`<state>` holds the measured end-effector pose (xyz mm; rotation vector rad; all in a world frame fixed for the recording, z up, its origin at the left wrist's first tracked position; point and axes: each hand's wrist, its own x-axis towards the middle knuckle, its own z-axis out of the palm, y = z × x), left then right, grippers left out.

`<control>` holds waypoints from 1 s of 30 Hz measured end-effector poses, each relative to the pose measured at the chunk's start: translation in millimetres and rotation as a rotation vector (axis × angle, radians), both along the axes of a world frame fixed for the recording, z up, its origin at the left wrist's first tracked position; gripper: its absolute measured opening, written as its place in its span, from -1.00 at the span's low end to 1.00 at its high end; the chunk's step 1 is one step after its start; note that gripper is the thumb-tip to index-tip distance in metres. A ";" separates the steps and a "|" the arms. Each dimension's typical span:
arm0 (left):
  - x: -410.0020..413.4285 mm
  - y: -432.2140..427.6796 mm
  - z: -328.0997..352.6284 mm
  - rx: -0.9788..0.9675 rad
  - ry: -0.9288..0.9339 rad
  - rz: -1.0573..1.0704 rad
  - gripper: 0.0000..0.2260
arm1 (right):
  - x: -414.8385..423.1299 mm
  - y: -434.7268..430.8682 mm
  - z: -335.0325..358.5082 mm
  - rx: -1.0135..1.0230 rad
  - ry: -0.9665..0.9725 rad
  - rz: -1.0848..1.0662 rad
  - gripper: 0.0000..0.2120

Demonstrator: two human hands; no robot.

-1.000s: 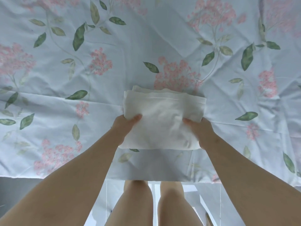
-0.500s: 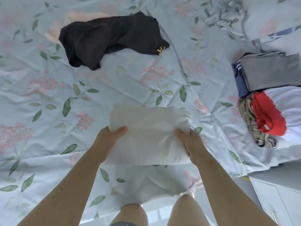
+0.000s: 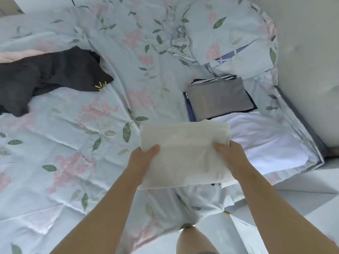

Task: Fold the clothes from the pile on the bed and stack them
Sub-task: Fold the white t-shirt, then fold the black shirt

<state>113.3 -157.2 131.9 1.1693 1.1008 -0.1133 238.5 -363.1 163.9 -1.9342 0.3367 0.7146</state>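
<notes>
Head view. We hold the folded cream garment (image 3: 183, 153) over the floral bedspread (image 3: 82, 136), toward the bed's right side. Our left hand (image 3: 141, 160) grips its left edge, thumb on top. Our right hand (image 3: 233, 158) grips the right edge the same way, fingers hidden underneath. A white folded piece (image 3: 266, 142) lies just beyond, partly covered by the garment, contact unclear. A grey folded stack (image 3: 218, 98) sits behind that. A crumpled black garment (image 3: 55, 76) lies well apart, far left.

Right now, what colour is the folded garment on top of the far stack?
Grey; the folded garment shows best in the head view.
</notes>
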 end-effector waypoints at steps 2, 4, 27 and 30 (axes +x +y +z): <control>37.2 -37.7 -1.7 -0.035 -0.002 0.000 -0.70 | 37.5 -36.7 1.3 -0.042 -0.018 -0.008 -0.89; 72.8 -64.0 -1.3 -0.040 0.002 -0.002 -0.68 | 72.3 -61.7 -0.2 -0.070 -0.040 -0.003 -0.86; 224.6 -40.0 48.8 1.096 0.264 -0.904 -0.64 | 187.1 12.0 18.7 -0.538 -0.333 0.701 -0.48; 200.9 -18.5 67.5 1.221 0.290 -0.935 -0.65 | 165.9 50.3 39.6 -0.511 -0.423 0.808 -0.57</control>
